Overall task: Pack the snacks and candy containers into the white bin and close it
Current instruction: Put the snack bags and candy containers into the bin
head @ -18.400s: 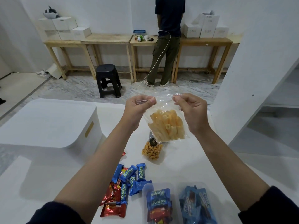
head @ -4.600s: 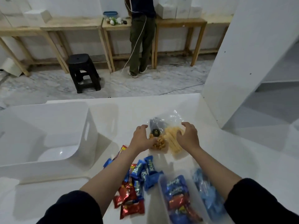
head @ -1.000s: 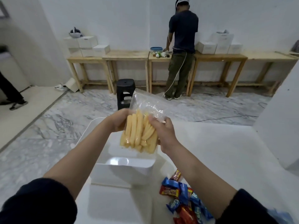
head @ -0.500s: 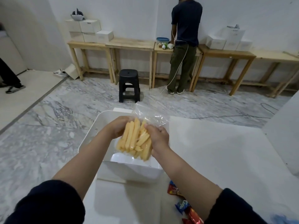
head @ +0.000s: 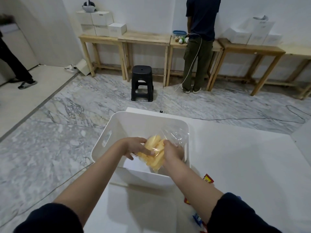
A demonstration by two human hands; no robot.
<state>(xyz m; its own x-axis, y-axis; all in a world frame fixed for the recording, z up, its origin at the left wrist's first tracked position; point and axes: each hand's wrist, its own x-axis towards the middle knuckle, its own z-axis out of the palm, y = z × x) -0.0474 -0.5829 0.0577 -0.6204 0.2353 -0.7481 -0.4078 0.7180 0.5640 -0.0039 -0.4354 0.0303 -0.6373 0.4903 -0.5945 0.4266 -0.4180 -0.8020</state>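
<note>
Nearest us, by our right forearm: loose candy wrappers [head: 208, 179] on the white bench [head: 244, 165]. Next, our left hand [head: 136, 147] and right hand [head: 173, 151], both curled round one clear bag of yellow sticks [head: 154, 153], left hand on its near-left side, right hand on its right. Bag's long axis runs away from us, slack top farthest. Directly under both hands: the white bin [head: 107, 132], open, no lid on it. We judge lowering comes next.

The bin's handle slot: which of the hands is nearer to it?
Left. The left hand holds the bag of yellow snack sticks over the white bin, on the side of the handle slot. The right hand holds the bag's far side.
</note>
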